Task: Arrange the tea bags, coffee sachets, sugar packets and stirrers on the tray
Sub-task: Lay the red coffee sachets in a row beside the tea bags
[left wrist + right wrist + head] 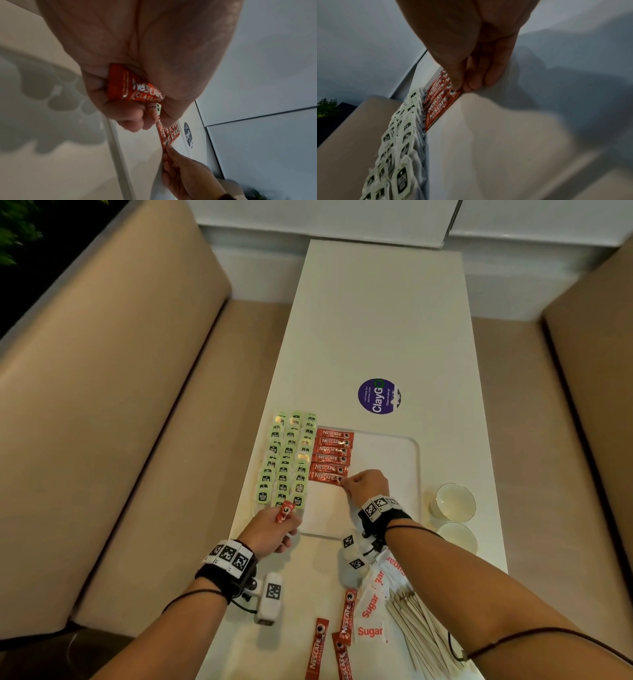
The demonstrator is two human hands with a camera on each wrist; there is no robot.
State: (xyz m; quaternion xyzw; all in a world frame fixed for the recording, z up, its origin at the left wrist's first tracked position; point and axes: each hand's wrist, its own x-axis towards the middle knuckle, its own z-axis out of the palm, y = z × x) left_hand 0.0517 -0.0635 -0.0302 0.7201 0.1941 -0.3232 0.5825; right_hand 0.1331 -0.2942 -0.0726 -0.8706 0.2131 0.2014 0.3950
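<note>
Red coffee sachets [330, 455] lettered in white, with a dark cup mark at one end. Pale green tea bag tags [287, 458] printed with black labels. White sugar packets [371, 616] lettered in red. Pale, off-white stirrers [423, 633]. White tray [394, 460] on a white table [373, 320]. Round purple sticker [378, 396] with white lettering and a touch of green. Tan bench cushions [113, 392]. Black wristbands [224, 571] carrying black-and-white square-patterned markers.
</note>
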